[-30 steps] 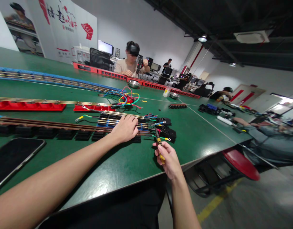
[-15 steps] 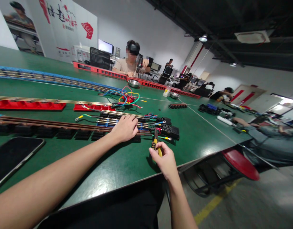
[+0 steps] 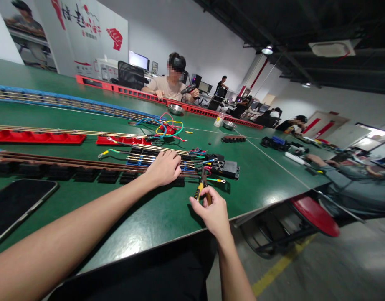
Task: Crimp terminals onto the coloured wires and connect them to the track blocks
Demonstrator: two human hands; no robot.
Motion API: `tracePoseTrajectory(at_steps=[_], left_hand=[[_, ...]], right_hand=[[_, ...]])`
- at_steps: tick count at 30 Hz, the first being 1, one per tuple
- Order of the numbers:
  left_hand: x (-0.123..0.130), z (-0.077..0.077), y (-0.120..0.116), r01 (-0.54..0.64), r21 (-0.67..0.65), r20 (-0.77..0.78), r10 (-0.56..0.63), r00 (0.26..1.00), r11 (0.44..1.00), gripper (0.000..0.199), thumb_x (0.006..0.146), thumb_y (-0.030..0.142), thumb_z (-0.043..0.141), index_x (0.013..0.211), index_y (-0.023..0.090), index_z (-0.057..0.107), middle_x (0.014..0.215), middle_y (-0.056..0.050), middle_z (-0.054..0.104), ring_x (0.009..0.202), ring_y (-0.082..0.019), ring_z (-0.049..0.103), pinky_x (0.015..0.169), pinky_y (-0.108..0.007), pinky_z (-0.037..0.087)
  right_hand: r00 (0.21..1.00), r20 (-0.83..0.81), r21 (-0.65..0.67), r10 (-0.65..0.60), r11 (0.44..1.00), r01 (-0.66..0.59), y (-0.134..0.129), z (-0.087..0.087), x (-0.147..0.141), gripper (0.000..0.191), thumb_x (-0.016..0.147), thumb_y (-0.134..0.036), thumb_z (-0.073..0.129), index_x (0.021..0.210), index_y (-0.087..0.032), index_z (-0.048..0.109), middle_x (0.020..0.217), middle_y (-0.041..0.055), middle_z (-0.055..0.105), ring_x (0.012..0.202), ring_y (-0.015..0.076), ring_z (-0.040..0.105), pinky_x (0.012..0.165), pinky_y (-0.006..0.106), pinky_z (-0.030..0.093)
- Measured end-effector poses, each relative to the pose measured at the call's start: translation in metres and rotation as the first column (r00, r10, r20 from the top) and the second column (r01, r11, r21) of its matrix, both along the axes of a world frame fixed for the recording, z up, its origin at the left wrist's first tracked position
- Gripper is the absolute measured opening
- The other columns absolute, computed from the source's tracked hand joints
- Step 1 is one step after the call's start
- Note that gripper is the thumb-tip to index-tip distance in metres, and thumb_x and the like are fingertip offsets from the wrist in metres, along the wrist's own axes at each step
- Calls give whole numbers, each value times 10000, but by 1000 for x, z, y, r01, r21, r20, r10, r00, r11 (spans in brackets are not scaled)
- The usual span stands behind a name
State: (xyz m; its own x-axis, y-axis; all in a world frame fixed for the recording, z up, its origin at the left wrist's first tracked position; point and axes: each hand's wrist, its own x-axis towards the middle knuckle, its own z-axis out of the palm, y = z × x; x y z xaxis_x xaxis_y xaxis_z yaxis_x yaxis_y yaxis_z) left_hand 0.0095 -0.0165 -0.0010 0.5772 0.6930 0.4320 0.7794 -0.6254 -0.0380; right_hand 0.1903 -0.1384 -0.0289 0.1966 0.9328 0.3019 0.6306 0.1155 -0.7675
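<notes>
My left hand (image 3: 165,168) lies closed over a rail assembly (image 3: 142,160) of copper-coloured bars on blue and black holders, its fingertips partly hidden. My right hand (image 3: 214,210) grips yellow-and-black pliers (image 3: 198,191), handles spread apart. The pliers' jaws point at the wires by the assembly's right end; whether they pinch a wire I cannot tell. Just beyond sits a black connector block (image 3: 225,168). A green-yellow lead (image 3: 216,180) with a ring terminal sticks out to the right of the jaws. Another such lead (image 3: 112,151) lies left of my left hand.
A phone (image 3: 20,205) lies at the near left. Red rail holders (image 3: 39,137), a blue rail strip (image 3: 70,102) and coiled wires (image 3: 170,128) lie behind. Across the green table, a person (image 3: 172,85) holds a power drill (image 3: 188,88) beside a long red strip (image 3: 123,90) and metal bowl (image 3: 176,109).
My right hand has shifted slightly left and down, and the pliers' handles are wider apart. The connector block has turned and slid right. Across the table, the drill is tilted level; the red strip moved left.
</notes>
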Motion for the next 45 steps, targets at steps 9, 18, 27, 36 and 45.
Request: tracePoseTrajectory(at_steps=[9, 18, 27, 36, 45], left_hand=[[0, 0, 0, 4, -3, 5, -4, 1000, 1000, 219, 909, 242, 427, 962, 147, 618, 1069, -133, 608, 1007, -277, 545, 879, -423, 401], [0, 1, 0, -2, -7, -3, 2, 1000, 1000, 231, 914, 245, 417, 961, 147, 620, 1083, -137, 606, 1007, -275, 544, 871, -418, 403], [0, -1, 1, 14, -8, 26, -14, 1000, 1000, 233, 906, 244, 413, 957, 148, 619, 1073, -145, 609, 1009, -283, 537, 876, -434, 409], [0, 0, 0, 5, -8, 19, -5, 1000, 1000, 226, 909, 245, 421, 951, 151, 622, 1070, -143, 606, 1003, -280, 542, 867, -424, 404], [0, 1, 0, -12, 9, -1, 12, 1000, 1000, 219, 911, 245, 422, 950, 151, 617, 1061, -138, 608, 996, -278, 544, 868, -422, 403]], right_hand=[[999, 35, 47, 22, 999, -23, 1, -2, 1, 252, 704, -359, 717, 722, -208, 517, 631, -52, 433, 520, 101, 377, 510, 235, 313], [991, -130, -26, 45, 998, -48, 2, -2, 6, 279, 713, -392, 721, 751, -201, 521, 577, -70, 399, 528, 104, 373, 527, 240, 307], [897, -436, -97, 69, 988, -123, 3, -2, 13, 335, 735, -451, 720, 797, -179, 536, 607, -50, 465, 523, 81, 370, 486, 215, 308], [649, -760, -119, 15, 979, -163, 6, 4, 16, 346, 658, -403, 789, 839, -147, 644, 693, 4, 570, 489, 46, 314, 360, 145, 195], [236, -971, -104, -35, 953, -285, 1, 22, 33, 323, 642, -424, 761, 749, -147, 634, 671, -27, 504, 446, 8, 180, 327, 102, 105]])
